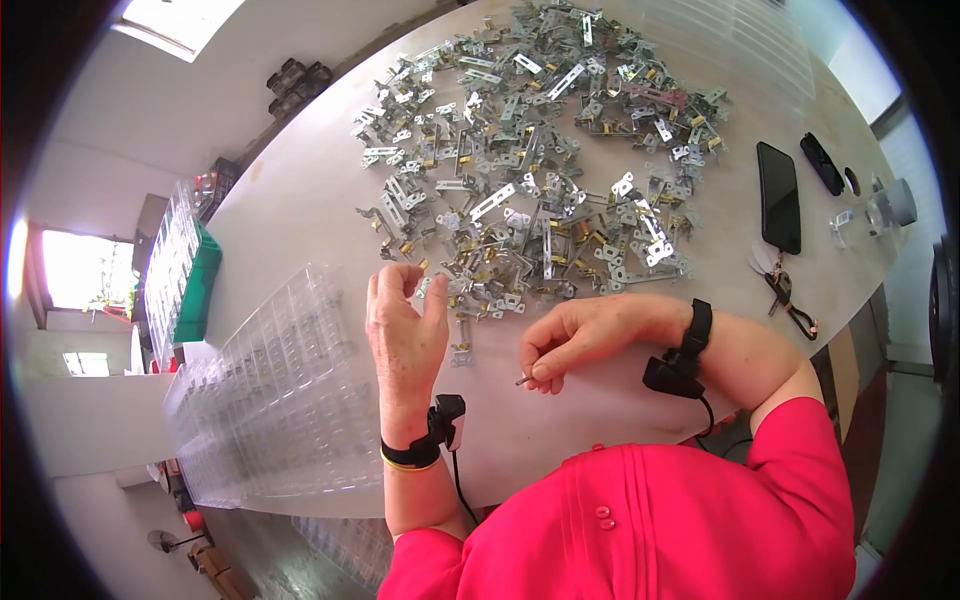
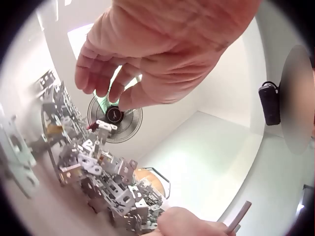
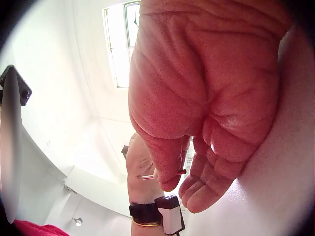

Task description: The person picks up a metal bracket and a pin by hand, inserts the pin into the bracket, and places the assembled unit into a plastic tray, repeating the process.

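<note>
My left hand [image 1: 405,325] reaches to the near left edge of a heap of small metal brackets [image 1: 520,190]. Its fingers bend towards the thumb with a gap between them, and a small bracket [image 1: 424,288] shows by the fingertips in the head view. In the left wrist view, the left hand [image 2: 162,54] hangs over the heap, its fingertips apart from the thumb. Just right of it, below the heap, my right hand [image 1: 575,340] pinches a thin metal pin [image 1: 521,381] between thumb and fingers. The right wrist view shows that pin [image 3: 147,177] sticking out past the thumb.
Clear plastic trays [image 1: 290,400] with many pockets lie at the left, and more clear sheets [image 1: 740,45] at the far right. A green box [image 1: 198,285] stands at the left edge. A phone [image 1: 779,197], keys [image 1: 778,285] and a black case [image 1: 821,163] lie on the right.
</note>
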A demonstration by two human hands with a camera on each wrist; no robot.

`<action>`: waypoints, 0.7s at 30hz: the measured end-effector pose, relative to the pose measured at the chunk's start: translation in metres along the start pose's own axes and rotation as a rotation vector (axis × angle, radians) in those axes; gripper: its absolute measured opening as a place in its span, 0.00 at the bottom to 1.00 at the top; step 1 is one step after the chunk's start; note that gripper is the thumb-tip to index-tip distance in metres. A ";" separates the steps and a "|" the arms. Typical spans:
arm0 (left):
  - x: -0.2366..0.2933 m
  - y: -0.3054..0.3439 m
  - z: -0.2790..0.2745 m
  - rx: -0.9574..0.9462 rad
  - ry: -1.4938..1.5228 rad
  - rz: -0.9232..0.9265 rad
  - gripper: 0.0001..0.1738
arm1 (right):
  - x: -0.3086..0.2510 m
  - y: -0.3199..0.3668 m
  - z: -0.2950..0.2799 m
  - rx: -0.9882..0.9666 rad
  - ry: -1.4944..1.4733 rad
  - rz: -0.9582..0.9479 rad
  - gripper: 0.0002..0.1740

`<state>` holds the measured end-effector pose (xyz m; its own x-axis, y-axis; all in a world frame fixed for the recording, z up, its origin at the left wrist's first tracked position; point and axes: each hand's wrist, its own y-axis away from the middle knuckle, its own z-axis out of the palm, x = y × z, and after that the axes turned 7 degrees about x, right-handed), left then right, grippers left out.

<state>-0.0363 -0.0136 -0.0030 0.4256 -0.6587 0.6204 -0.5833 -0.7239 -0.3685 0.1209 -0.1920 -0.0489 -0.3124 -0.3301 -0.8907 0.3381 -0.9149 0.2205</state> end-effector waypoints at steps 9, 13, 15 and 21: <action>0.001 0.011 -0.014 -0.428 -0.208 -0.216 0.19 | 0.002 -0.001 0.000 0.023 0.002 0.001 0.14; -0.001 0.012 -0.006 -0.375 -0.169 -0.161 0.15 | 0.003 -0.001 -0.001 0.009 -0.019 -0.007 0.14; -0.003 0.011 -0.003 -0.332 -0.106 -0.143 0.13 | 0.002 0.000 0.000 0.016 -0.008 -0.003 0.14; -0.005 0.009 0.007 -0.157 0.126 0.027 0.09 | 0.004 -0.001 -0.002 -0.003 -0.004 0.005 0.15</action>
<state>-0.0388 -0.0181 -0.0138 0.3239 -0.6396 0.6971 -0.6983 -0.6588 -0.2800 0.1213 -0.1916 -0.0532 -0.3144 -0.3353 -0.8881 0.3425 -0.9126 0.2233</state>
